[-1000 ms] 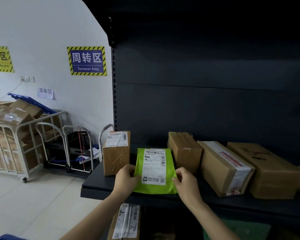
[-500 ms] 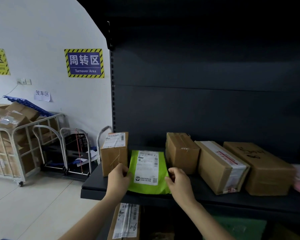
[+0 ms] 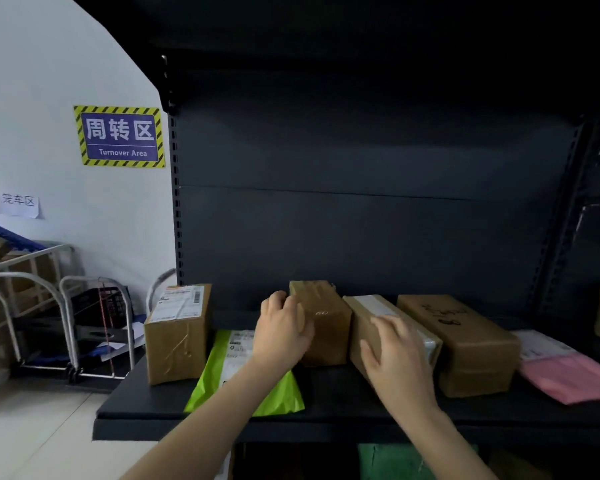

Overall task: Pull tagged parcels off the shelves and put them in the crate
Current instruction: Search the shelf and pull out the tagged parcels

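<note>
The dark shelf [image 3: 326, 427] carries several parcels. A green mailer [image 3: 208, 382] with a white label lies flat on it, partly under my left forearm. My left hand [image 3: 283, 329] curls around the upper left edge of a small taped brown box [image 3: 326, 327]. Just to its right, my right hand [image 3: 397, 358] lies with fingers spread on a brown box with white tape [image 3: 364, 323]. A labelled brown box [image 3: 177, 336] stands at the shelf's left end. A larger brown box [image 3: 465, 341] and a pink mailer [image 3: 568, 375] lie to the right.
Left of the shelf, metal trolleys [image 3: 66, 323] stand on the pale floor, one holding a black plastic crate [image 3: 101, 304]. A cage cart with cartons [image 3: 0, 271] sits at the far left. More parcels show on the lower shelf [image 3: 395, 462].
Both hands let go of the green mailer, which now lies flat on the shelf. They moved right: the left onto the small taped box, the right onto the white-taped box.
</note>
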A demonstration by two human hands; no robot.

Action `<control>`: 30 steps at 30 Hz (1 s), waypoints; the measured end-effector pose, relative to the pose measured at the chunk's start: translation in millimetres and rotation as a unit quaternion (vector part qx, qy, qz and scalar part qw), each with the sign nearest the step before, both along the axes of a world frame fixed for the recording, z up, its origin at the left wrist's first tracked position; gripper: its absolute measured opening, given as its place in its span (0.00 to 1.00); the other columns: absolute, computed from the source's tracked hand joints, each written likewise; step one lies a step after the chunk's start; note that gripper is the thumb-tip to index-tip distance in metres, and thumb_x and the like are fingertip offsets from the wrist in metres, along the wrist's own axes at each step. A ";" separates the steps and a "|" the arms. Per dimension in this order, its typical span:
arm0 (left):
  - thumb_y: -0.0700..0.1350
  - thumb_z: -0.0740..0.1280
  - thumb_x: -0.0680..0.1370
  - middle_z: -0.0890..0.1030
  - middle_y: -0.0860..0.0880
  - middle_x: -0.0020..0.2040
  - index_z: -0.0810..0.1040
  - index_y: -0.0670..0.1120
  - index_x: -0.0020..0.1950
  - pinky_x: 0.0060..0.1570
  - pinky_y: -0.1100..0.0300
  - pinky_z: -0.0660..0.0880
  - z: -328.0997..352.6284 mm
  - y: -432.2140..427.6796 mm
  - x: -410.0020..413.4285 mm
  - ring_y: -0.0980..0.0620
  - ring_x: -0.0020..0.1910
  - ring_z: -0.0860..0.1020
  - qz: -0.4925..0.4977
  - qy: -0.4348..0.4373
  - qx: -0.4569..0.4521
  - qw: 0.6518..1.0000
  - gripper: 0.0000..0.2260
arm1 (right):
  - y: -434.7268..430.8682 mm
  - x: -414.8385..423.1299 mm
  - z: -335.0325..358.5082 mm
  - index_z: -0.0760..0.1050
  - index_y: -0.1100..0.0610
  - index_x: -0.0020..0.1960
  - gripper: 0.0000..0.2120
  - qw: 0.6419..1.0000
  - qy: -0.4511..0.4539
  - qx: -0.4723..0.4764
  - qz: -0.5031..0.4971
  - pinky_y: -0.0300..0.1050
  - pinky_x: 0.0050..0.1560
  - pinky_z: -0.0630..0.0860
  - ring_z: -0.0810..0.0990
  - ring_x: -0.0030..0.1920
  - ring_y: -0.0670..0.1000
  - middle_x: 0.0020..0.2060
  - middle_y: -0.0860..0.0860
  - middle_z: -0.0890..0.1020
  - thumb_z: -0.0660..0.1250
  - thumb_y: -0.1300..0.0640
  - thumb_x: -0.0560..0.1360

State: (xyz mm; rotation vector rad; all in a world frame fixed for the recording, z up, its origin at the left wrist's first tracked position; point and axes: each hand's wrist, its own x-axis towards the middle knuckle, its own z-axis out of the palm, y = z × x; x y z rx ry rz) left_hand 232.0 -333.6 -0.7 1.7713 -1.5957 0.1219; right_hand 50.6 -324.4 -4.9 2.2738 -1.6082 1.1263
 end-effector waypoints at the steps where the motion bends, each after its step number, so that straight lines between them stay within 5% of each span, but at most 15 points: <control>1: 0.54 0.63 0.76 0.66 0.44 0.69 0.68 0.44 0.68 0.63 0.56 0.65 6.5 -11.6 -10.6 0.44 0.69 0.62 0.004 -0.008 0.019 1.000 0.24 | -0.1 -8.8 3.0 0.68 0.53 0.68 0.24 0.999 0.030 -0.007 -0.043 0.45 0.65 0.67 0.69 0.66 0.50 0.66 0.50 0.71 0.61 0.45 0.75; 4: 0.64 0.61 0.72 0.61 0.40 0.72 0.64 0.46 0.70 0.63 0.50 0.66 19.9 -43.2 -37.9 0.40 0.70 0.60 0.019 -0.012 0.116 0.993 0.32 | -7.7 -36.5 12.6 0.61 0.51 0.72 0.34 0.986 0.074 0.071 -0.133 0.49 0.64 0.66 0.66 0.68 0.54 0.70 0.54 0.66 0.58 0.34 0.72; 9: 0.72 0.59 0.68 0.62 0.35 0.71 0.58 0.44 0.73 0.62 0.49 0.69 21.6 -72.5 -53.7 0.37 0.68 0.63 0.103 -0.031 0.228 0.968 0.44 | -30.7 -52.8 14.0 0.57 0.48 0.72 0.40 0.962 0.054 0.253 -0.092 0.50 0.58 0.70 0.65 0.66 0.57 0.68 0.56 0.63 0.59 0.29 0.68; 14: 0.67 0.62 0.69 0.64 0.37 0.69 0.56 0.45 0.73 0.59 0.50 0.69 18.9 -65.8 -41.3 0.37 0.66 0.65 0.117 0.013 0.215 0.970 0.41 | -34.8 -49.4 4.9 0.60 0.49 0.68 0.35 0.968 -0.019 0.238 -0.072 0.46 0.50 0.70 0.65 0.61 0.56 0.60 0.55 0.66 0.65 0.37 0.67; 17: 0.63 0.65 0.69 0.68 0.39 0.65 0.59 0.46 0.70 0.59 0.49 0.68 13.0 -48.0 -21.6 0.37 0.64 0.66 0.095 0.113 0.162 0.976 0.37 | -36.4 -48.9 0.3 0.59 0.50 0.70 0.35 0.967 -0.101 0.227 -0.061 0.48 0.53 0.70 0.63 0.61 0.57 0.61 0.56 0.65 0.65 0.39 0.67; 21: 0.60 0.64 0.66 0.74 0.45 0.55 0.68 0.49 0.56 0.51 0.52 0.70 -1.3 -17.9 3.5 0.44 0.56 0.72 0.033 0.309 0.045 0.949 0.24 | -41.2 -50.0 -3.3 0.61 0.49 0.69 0.32 0.942 -0.252 0.222 -0.004 0.48 0.50 0.69 0.66 0.58 0.55 0.59 0.56 0.67 0.66 0.41 0.69; 25: 0.54 0.66 0.74 0.76 0.48 0.50 0.72 0.48 0.55 0.40 0.57 0.69 -21.7 -1.1 16.5 0.53 0.46 0.73 0.003 0.483 -0.019 0.875 0.14 | -47.3 -45.9 -8.5 0.64 0.52 0.67 0.30 0.859 -0.425 0.274 0.077 0.48 0.50 0.74 0.75 0.54 0.51 0.55 0.52 0.76 0.66 0.40 0.71; 30: 0.54 0.66 0.74 0.76 0.49 0.48 0.72 0.51 0.49 0.40 0.57 0.69 -31.4 5.1 15.7 0.53 0.47 0.74 -0.002 0.544 -0.033 0.838 0.09 | -50.3 -42.5 -18.5 0.69 0.52 0.59 0.20 0.718 -0.578 0.377 0.095 0.48 0.41 0.74 0.77 0.50 0.52 0.49 0.52 0.79 0.64 0.42 0.73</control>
